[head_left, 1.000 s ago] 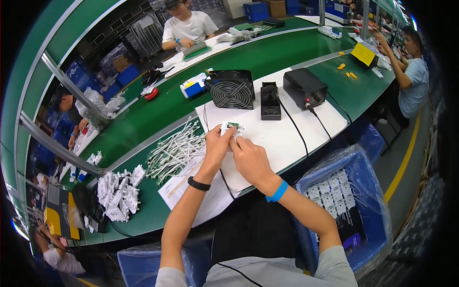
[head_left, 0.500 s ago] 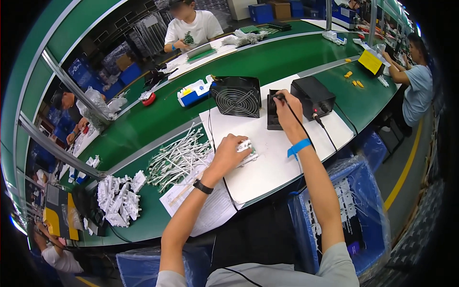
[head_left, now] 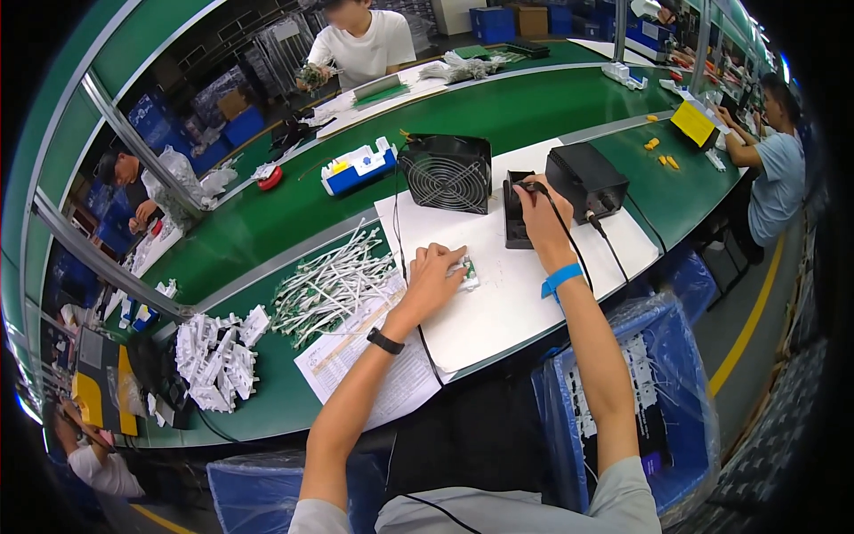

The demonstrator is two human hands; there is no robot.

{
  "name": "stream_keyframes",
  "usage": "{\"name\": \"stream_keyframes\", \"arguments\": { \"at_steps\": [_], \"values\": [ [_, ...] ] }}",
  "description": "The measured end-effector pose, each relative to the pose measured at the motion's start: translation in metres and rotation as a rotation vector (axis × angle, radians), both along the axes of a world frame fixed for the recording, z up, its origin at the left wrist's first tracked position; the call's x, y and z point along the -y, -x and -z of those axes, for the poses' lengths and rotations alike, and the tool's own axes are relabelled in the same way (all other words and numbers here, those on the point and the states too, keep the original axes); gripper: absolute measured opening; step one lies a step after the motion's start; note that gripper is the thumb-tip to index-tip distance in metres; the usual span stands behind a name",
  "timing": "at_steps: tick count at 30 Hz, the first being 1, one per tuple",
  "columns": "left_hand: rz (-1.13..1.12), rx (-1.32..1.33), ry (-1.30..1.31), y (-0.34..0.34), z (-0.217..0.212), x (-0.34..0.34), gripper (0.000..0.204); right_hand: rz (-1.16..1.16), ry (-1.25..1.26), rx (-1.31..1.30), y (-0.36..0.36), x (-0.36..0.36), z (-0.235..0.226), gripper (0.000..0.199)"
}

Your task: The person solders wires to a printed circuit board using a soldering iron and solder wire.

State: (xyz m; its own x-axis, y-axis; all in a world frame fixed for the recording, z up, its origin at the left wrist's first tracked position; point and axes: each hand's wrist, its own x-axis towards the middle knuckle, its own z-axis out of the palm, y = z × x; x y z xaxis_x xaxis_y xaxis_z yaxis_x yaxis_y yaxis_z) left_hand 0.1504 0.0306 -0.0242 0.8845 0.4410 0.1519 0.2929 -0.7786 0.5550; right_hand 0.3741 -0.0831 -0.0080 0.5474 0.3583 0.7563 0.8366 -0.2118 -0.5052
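My left hand (head_left: 434,280), with a black band at its wrist, holds a small white plastic part with a green circuit board (head_left: 470,272) down on the white work sheet (head_left: 498,311). Its fingertips cover much of the part. My right hand (head_left: 546,221), blue strap on its wrist, is closed round a black soldering iron (head_left: 532,186) whose cable runs back along the forearm. The iron's tip end is at the black open-topped holder (head_left: 516,227), hidden from view. Beside the holder is a black soldering station (head_left: 587,178) with a cable plugged into its front.
A black fan (head_left: 447,173) stands behind the sheet. White cable pieces (head_left: 329,285) and a pile of white plastic parts (head_left: 218,360) lie to the left, by a printed paper (head_left: 356,378). Plastic-lined blue bins (head_left: 689,392) sit below the bench. Co-workers sit around the line.
My right hand stays at the holder with the soldering iron. My left fingers have shifted slightly on the white part, uncovering more green board. The view has tilted a little.
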Motion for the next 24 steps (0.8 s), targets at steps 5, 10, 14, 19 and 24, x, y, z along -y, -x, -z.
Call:
{"name": "stream_keyframes", "arguments": {
  "at_steps": [5, 10, 14, 19, 24],
  "values": [
    [0.006, 0.051, 0.03, 0.0, 0.006, -0.004, 0.044, 0.204, 0.009, 0.157, -0.001, -0.002, 0.009, 0.016],
    [0.01, 0.019, 0.02, -0.003, 0.008, -0.01, 0.045, 0.172, -0.131, 0.03, 0.0, -0.001, 0.013, 0.021],
    [0.042, 0.0, 0.014, -0.002, 0.004, -0.015, 0.049, 0.195, -0.199, -0.031, 0.007, 0.015, 0.0, 0.025],
    [0.035, 0.109, 0.148, 0.012, -0.002, -0.013, 0.048, -0.021, -0.559, -0.075, 0.024, 0.047, -0.001, 0.01],
    [0.01, 0.283, -0.092, 0.033, -0.017, 0.02, 0.045, -0.255, -0.453, -0.3, 0.055, 0.048, 0.019, 0.009]
  ]
}}
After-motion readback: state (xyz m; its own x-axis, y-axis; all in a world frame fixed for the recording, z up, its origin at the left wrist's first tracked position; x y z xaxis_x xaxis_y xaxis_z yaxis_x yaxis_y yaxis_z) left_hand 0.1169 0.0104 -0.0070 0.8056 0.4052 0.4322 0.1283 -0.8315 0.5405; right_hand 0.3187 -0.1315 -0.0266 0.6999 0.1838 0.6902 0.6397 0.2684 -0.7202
